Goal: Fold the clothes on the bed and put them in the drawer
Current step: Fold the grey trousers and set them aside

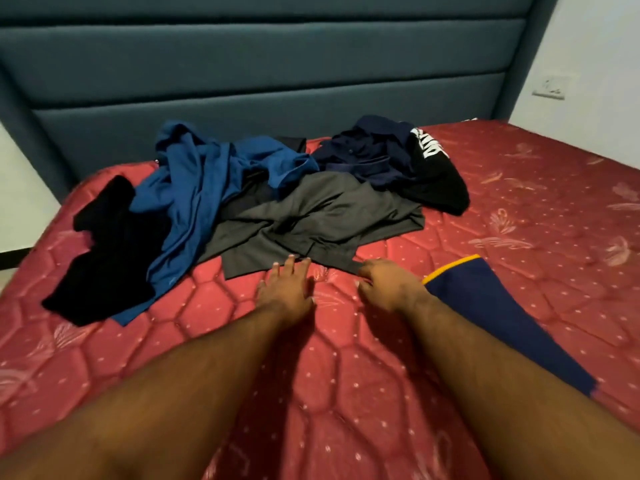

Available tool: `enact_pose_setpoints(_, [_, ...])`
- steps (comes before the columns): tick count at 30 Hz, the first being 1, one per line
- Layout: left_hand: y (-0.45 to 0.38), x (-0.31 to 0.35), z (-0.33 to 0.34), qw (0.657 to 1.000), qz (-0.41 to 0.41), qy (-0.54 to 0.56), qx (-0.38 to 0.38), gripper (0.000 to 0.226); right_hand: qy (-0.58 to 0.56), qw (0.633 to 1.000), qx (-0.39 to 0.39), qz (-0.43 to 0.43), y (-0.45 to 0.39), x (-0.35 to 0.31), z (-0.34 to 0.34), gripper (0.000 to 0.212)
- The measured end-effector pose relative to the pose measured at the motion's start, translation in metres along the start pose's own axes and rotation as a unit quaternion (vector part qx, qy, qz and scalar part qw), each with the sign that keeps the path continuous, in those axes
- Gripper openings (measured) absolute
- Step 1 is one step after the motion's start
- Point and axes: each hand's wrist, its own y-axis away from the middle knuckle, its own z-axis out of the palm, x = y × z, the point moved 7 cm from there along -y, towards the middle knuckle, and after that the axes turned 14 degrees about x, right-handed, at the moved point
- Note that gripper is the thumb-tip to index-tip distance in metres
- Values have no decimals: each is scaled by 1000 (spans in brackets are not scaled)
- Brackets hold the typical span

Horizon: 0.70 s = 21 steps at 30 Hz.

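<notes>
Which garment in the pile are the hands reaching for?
The grey garment, nearest the person. The left hand touches its hem and the right hand pinches its corner; the other clothes lie farther back.

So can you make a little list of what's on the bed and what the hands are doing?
surface: red quilted mattress
behind it: teal padded headboard
clothes, left to right: black garment, blue shirt, grey garment, navy shirt, black garment with white letters
folded yet: none
left hand: fingers spread, tips at the grey garment's near edge
right hand: pinching the grey garment's near corner
drawer: not in view
</notes>
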Motion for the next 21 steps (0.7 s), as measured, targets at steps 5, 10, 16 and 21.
enact_pose_setpoints(5, [-67,-65,20,1000,-5,-14,15,61,-11,1000,4,-3,-70,-30,74,62])
enact_pose_setpoints(10, [-102,-78,20,989,19,-87,115,42,99,992,48,66,-116,-33,80,54])
enact_pose_setpoints(16, [-46,-86,6,988,46,-22,143,17,71,995,8,65,-87,-77,76,35])
enact_pose_setpoints(21, [73,-123,-20,990,57,31,123,5,-92,986,-88,108,5,-144,82,29])
